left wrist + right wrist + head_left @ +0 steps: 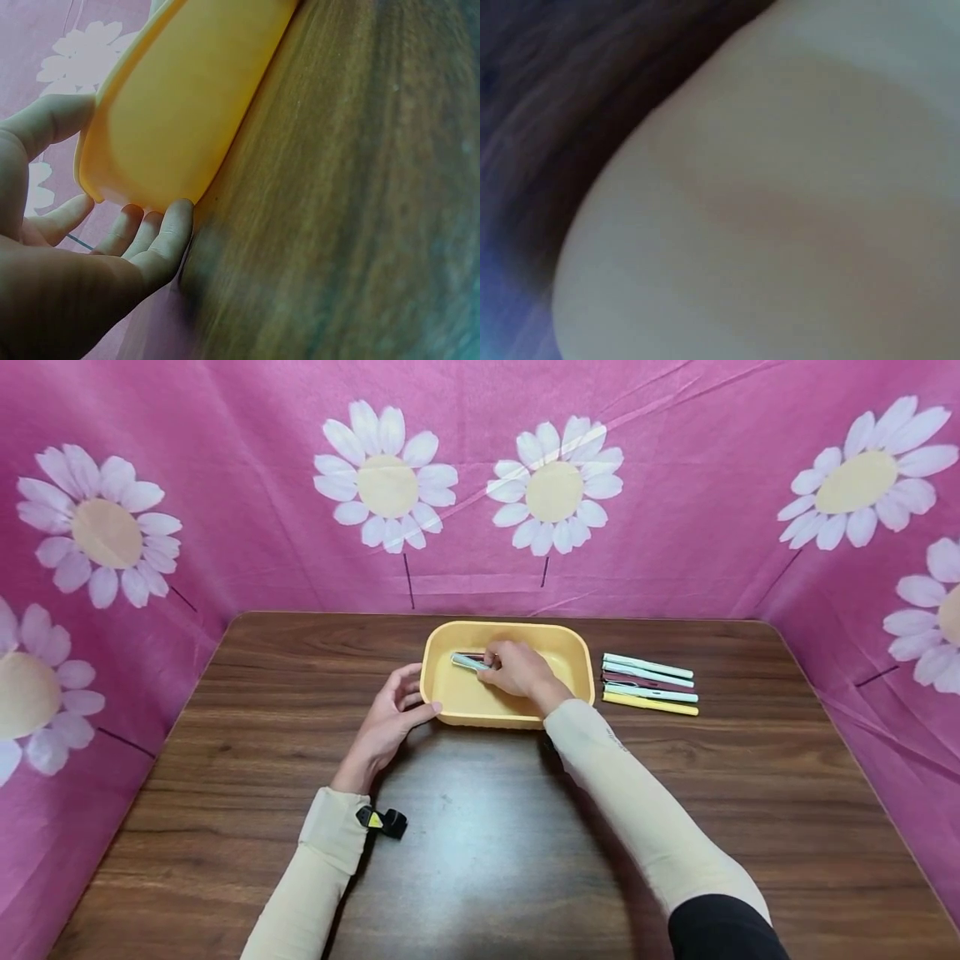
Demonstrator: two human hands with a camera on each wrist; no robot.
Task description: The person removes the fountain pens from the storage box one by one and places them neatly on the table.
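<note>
A yellow rectangular plastic bin (509, 720) sits at the table's back middle. At its left end, my left hand (386, 718) holds the corner, thumb by the front rim and fingers against the end wall; the left wrist view shows these fingertips on the bin (172, 112). Inside the bin, my right hand (519, 670) pinches a light blue pen (469, 662). A dark pen (472, 655) lies just behind it, partly hidden by the fingers. Up close and blurred, the right wrist view has only a pale curved surface of the bin (727, 285).
Right of the bin, several capped pens lie side by side, among them a mint pen (648, 666), a dark maroon pen (637, 681) and a yellow pen (651, 704). A pink flowered cloth (472, 585) hangs behind the brown wooden table (780, 793).
</note>
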